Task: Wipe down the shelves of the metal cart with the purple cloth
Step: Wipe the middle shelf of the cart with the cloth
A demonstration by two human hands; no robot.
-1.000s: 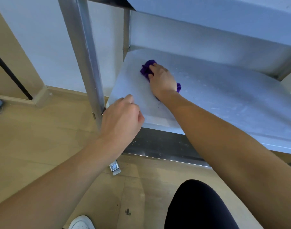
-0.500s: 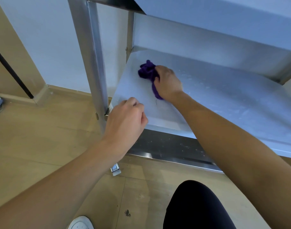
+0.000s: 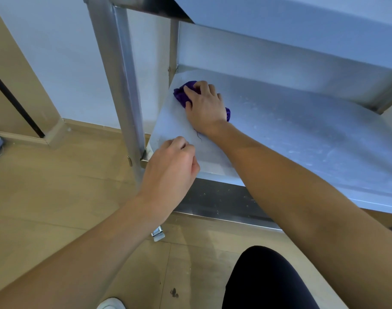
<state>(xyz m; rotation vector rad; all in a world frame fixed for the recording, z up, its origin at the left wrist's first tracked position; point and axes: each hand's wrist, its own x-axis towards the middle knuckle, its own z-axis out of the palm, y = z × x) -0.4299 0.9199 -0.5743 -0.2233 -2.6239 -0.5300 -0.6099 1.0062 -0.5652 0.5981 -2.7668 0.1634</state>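
Observation:
The metal cart's lower shelf (image 3: 302, 134) spreads across the middle of the view, under an upper shelf (image 3: 291, 23). A bunched purple cloth (image 3: 182, 94) lies at the shelf's back left corner. My right hand (image 3: 205, 108) covers most of the cloth and presses it onto the shelf, fingers curled over its folds. My left hand (image 3: 171, 168) hovers at the shelf's front left corner with its fingers curled in; nothing shows in it. Whether it touches the shelf edge is hidden.
The cart's front left post (image 3: 121, 85) stands just left of my left hand, with a caster bracket (image 3: 158, 233) below it. A white wall and wooden skirting (image 3: 79, 126) lie behind. My knee (image 3: 264, 277) and a white shoe (image 3: 111, 304) are on the wooden floor.
My right hand has rubbed the cloth around the back left corner of the shelf, with a small shift left and back. My left hand has stayed by the front corner.

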